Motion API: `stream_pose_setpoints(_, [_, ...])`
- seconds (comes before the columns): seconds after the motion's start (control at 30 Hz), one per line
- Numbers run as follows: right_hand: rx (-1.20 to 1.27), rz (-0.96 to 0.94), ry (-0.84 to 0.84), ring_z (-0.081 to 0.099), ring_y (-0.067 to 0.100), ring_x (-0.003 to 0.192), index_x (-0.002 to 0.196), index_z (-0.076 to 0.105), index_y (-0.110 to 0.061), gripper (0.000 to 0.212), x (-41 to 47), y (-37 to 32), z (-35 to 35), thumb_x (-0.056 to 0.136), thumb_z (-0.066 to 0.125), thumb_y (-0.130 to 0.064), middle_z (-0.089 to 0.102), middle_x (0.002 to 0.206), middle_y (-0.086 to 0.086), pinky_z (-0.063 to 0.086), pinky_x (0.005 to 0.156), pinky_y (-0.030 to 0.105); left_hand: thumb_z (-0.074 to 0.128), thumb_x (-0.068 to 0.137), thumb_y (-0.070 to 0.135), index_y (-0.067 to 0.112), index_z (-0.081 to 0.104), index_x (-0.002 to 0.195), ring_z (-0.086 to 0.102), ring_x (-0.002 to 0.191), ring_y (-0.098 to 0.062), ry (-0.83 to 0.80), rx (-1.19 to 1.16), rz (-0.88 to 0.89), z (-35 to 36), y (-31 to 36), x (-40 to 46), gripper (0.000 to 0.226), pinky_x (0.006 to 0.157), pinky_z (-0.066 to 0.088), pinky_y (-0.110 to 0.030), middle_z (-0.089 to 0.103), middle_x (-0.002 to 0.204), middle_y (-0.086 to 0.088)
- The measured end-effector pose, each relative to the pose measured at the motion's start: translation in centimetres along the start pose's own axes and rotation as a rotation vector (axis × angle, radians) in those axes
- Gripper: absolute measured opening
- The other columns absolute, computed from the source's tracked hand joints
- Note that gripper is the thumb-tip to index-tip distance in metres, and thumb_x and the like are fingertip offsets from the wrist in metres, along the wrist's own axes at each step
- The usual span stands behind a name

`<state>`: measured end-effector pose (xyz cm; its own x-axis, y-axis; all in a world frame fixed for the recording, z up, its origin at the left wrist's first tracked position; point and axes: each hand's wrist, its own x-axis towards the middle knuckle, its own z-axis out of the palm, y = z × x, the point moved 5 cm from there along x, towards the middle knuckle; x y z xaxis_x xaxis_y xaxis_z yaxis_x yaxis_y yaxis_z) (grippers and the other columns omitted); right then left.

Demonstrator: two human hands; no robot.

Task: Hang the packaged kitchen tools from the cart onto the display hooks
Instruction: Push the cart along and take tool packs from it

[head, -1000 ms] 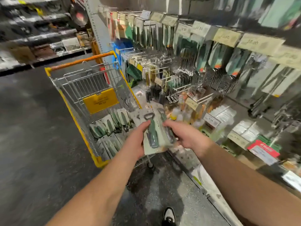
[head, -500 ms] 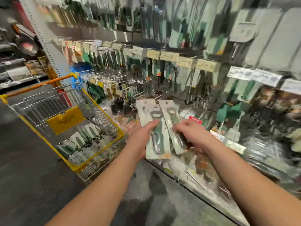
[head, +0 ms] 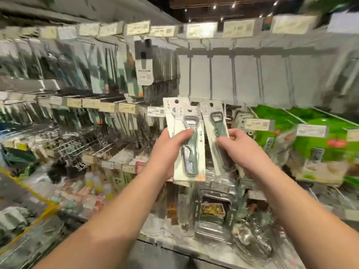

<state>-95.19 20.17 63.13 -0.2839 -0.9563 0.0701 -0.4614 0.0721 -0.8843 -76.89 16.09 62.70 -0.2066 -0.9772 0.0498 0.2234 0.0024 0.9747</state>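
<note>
Left hand: our left hand (head: 171,144) grips a fanned stack of carded bottle openers (head: 189,144), thumb curled over the front card, fingers behind.
Right hand: our right hand (head: 236,144) pinches a single carded opener (head: 215,133) by its lower half, peeled just apart from the stack.
Where the goods are: both packs are held up in front of the display, none on a hook yet; the cart is out of view.
Risk in the stack: we judge the fanned cards could slide loose from the left hand, since only the thumb clamps them.
Risk at the hole: the single card's hang hole (head: 210,104) sits far above our grip, so the card may flex and miss the hook tip.
Risk beyond: the empty hooks (head: 233,74) on the back panel (head: 272,78) are blurred, so we may pick the wrong one.
Risk at the side: the packs already hanging (head: 143,63) to the left could be knocked.
</note>
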Motion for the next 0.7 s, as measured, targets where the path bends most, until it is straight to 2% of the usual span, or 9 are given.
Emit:
stream_pose_setpoints(0.07, [0.002, -0.013, 0.077, 0.061, 0.023, 0.051, 0.105, 0.056, -0.022, 0.039, 0.0, 1.8, -5.5, 0.072, 0.060, -0.042, 0.068, 0.061, 0.002, 0.054, 0.059, 0.043, 0.076, 0.084, 0.025, 0.021, 0.065, 0.118, 0.072, 0.104, -0.018, -0.051, 0.009, 0.029, 5.7, -0.2, 0.4, 0.036, 0.102, 0.051, -0.048, 0.077, 0.108, 0.002])
stream_pose_setpoints(0.1, [-0.011, -0.017, 0.112, 0.063, 0.022, 0.053, 0.100, 0.056, -0.026, 0.031, 0.0, 2.7, -8.3, 0.074, 0.060, -0.042, 0.070, 0.064, 0.001, 0.056, 0.061, 0.044, 0.078, 0.082, 0.029, 0.022, 0.065, 0.120, 0.071, 0.106, -0.017, -0.074, 0.017, 0.037, 8.6, -0.4, 0.5, 0.041, 0.104, 0.050, -0.048, 0.076, 0.110, 0.003])
stream_pose_setpoints(0.17, [-0.042, -0.033, 0.166, 0.068, 0.019, 0.057, 0.097, 0.055, -0.031, 0.021, 0.1, 4.5, -13.4, 0.080, 0.060, -0.041, 0.073, 0.069, -0.001, 0.058, 0.067, 0.044, 0.075, 0.086, 0.025, 0.023, 0.065, 0.117, 0.072, 0.105, -0.018, -0.134, -0.011, 0.045, 14.2, -0.8, 0.8, 0.032, 0.102, 0.051, -0.049, 0.077, 0.109, 0.002])
stream_pose_setpoints(0.23, [-0.067, -0.025, 0.228, 0.069, 0.021, 0.061, 0.105, 0.056, -0.029, 0.034, 0.2, 6.2, -18.1, 0.076, 0.059, -0.046, 0.073, 0.070, 0.000, 0.060, 0.070, 0.047, 0.070, 0.092, 0.016, 0.022, 0.066, 0.114, 0.073, 0.104, -0.022, -0.164, -0.055, 0.043, 19.0, -1.5, 1.3, 0.023, 0.100, 0.053, -0.051, 0.077, 0.109, -0.002])
stream_pose_setpoints(0.33, [-0.032, -0.003, 0.291, 0.070, 0.023, 0.068, 0.109, 0.055, -0.028, 0.044, 0.3, 8.6, -24.0, 0.071, 0.060, -0.049, 0.074, 0.078, 0.001, 0.061, 0.072, 0.049, 0.067, 0.093, 0.014, 0.022, 0.067, 0.109, 0.073, 0.101, -0.026, -0.213, -0.098, 0.026, 25.1, -2.1, 1.5, 0.018, 0.096, 0.054, -0.052, 0.077, 0.106, -0.005])
stream_pose_setpoints(0.4, [-0.030, 0.004, 0.306, 0.071, 0.023, 0.071, 0.112, 0.054, -0.026, 0.047, 0.4, 9.5, -26.9, 0.071, 0.061, -0.049, 0.074, 0.085, -0.001, 0.061, 0.074, 0.049, 0.066, 0.094, 0.013, 0.021, 0.066, 0.108, 0.075, 0.093, -0.022, -0.218, -0.110, 0.023, 28.0, -2.1, 1.5, 0.016, 0.090, 0.058, -0.046, 0.078, 0.099, -0.003])
stream_pose_setpoints(0.57, [-0.055, -0.002, 0.373, 0.071, 0.023, 0.080, 0.115, 0.056, -0.023, 0.038, 0.7, 10.6, -32.7, 0.083, 0.063, -0.043, 0.073, 0.092, 0.001, 0.059, 0.077, 0.045, 0.067, 0.094, 0.015, 0.018, 0.064, 0.119, 0.075, 0.092, -0.023, -0.238, -0.085, 0.034, 33.1, -1.6, 2.3, 0.026, 0.077, 0.059, -0.040, 0.078, 0.104, -0.006])
stream_pose_setpoints(0.7, [-0.103, 0.002, 0.438, 0.069, 0.020, 0.081, 0.115, 0.057, -0.022, 0.041, 1.6, 10.8, -35.7, 0.081, 0.063, -0.044, 0.071, 0.095, -0.003, 0.058, 0.074, 0.040, 0.067, 0.094, 0.015, 0.015, 0.062, 0.126, 0.075, 0.095, -0.026, -0.269, -0.079, 0.052, 35.8, -0.9, 3.2, 0.032, 0.079, 0.060, -0.042, 0.077, 0.108, -0.008])
